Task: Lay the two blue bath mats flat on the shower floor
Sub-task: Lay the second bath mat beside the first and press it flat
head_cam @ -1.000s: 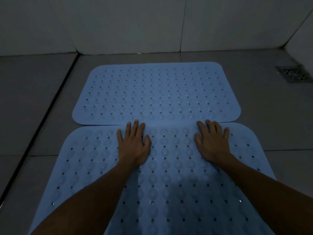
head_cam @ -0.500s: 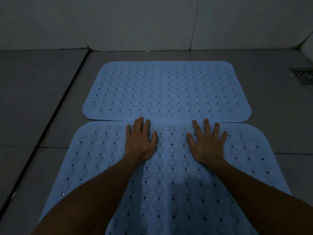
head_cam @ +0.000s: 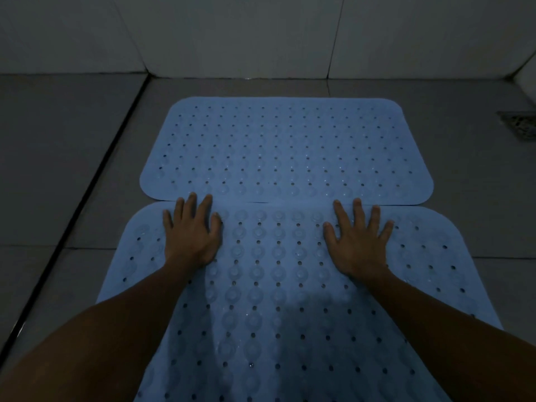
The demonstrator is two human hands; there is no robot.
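Two blue mats flat on the floor: far mat at 12 o'clock touching near mat. Left hand and right hand pressed on the near mat, grip wide, holding nothing.

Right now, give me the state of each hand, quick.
Left hand: open, fingers spread, palm flat on the near mat, holding nothing.
Right hand: open, fingers spread, palm flat on the same mat, holding nothing.

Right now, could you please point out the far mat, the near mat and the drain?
far mat (head_cam: 285,149): head view, its middle.
near mat (head_cam: 272,285): head view, between the arms.
drain (head_cam: 520,127): head view, its grate.
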